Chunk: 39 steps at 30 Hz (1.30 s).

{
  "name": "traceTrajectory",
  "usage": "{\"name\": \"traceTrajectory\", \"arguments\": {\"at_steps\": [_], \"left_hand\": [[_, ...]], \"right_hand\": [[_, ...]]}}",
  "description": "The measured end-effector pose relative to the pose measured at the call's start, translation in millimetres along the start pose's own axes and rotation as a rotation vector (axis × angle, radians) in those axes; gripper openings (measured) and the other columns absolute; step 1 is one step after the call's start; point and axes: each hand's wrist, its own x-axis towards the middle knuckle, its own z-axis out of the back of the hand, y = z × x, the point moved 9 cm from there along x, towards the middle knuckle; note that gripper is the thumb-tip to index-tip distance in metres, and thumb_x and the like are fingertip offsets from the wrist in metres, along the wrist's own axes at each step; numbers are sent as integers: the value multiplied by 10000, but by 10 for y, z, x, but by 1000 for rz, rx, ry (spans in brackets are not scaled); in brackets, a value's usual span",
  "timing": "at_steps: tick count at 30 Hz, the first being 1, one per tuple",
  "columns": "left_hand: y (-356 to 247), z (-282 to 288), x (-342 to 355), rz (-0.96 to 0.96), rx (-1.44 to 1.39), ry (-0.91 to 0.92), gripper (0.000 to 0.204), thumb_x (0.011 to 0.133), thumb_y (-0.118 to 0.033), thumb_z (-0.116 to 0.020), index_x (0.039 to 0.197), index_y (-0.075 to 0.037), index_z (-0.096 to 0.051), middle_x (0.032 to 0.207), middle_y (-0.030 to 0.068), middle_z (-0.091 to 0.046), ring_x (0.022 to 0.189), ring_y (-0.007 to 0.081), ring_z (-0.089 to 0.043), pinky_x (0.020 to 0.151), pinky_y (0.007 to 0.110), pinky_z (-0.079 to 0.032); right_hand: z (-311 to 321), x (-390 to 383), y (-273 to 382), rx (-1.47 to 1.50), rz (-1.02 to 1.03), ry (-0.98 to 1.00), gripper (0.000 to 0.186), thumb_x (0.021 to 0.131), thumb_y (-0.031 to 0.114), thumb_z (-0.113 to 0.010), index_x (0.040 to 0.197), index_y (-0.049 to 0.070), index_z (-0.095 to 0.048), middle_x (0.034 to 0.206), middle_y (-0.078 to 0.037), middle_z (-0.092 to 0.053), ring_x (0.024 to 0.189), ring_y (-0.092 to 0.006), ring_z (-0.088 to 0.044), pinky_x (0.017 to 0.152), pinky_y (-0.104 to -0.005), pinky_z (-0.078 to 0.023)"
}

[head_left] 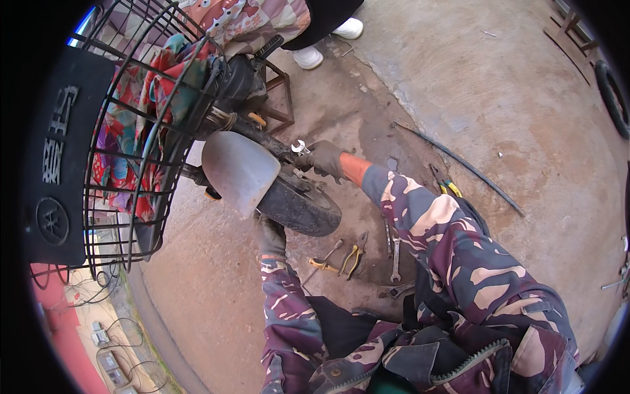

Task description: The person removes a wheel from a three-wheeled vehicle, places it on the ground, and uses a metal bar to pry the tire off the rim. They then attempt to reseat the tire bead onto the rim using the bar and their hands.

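Note:
In front of me is the front wheel (303,209) of a two-wheeler, beneath a worn grey fender (240,167). My right hand (326,161), in a dark work glove, is closed around an open-end wrench (300,146). The wrench's bright jaw sticks up beside the wheel's right side, near the hub and fork. My left hand (272,238), also gloved, reaches to the wheel's left side just below the fender's edge. Its fingers are hidden behind the tire and fender, so their grip does not show.
Below the wheel lie yellow-handled pliers (355,255), a screwdriver (323,264) and a wrench (396,261). More pliers (449,182) and a long dark rod (462,169) lie rightward. A wire basket (141,148) holding patterned cloth overhangs at left. Someone's white shoe (308,58) is behind.

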Motion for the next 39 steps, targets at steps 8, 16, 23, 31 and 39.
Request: {"name": "traceTrajectory", "arguments": {"at_steps": [8,16,23,31,39], "left_hand": [[-13,-75,-13,10,-33,-12,462,1055,-163,-654,1498,-111,-532,1462,75,-632,1302,254,-628,1076,413,-545],[-62,-167,-110,-34,27,67,505,1051,-162,-658,1523,-139,-481,1469,73,-619,1295,256,-631,1061,423,-549],[-58,-115,-68,-41,24,0,502,1046,-141,-652,1518,-124,-482,1471,79,-612,1307,253,-623,1073,433,-538],[-59,-168,-136,-24,47,-10,480,1068,-176,-634,1519,-134,-477,1465,73,-617,1315,252,-618,1046,425,-548],[-96,-291,-185,-30,68,33,476,1076,-213,-645,1517,-150,-475,1388,54,-663,1191,212,-680,892,362,-592]], "right_hand": [[19,-24,41,63,-57,-24,384,867,447,-796,963,76,-764,686,-22,-524,540,-158,-461,390,-402,-354],[5,-65,-31,36,-110,-55,383,826,400,-839,981,70,-723,708,-24,-523,529,-174,-472,406,-399,-363],[-3,33,-70,108,-29,-68,345,822,353,-846,1026,86,-769,696,-5,-558,575,-130,-474,495,-339,-357],[-23,74,-133,178,-25,-147,260,812,260,-831,923,33,-773,784,-39,-708,639,-138,-580,572,-336,-458],[-92,194,-246,322,8,-137,217,842,234,-815,945,43,-795,758,-26,-693,563,-113,-528,510,-315,-422]]}}
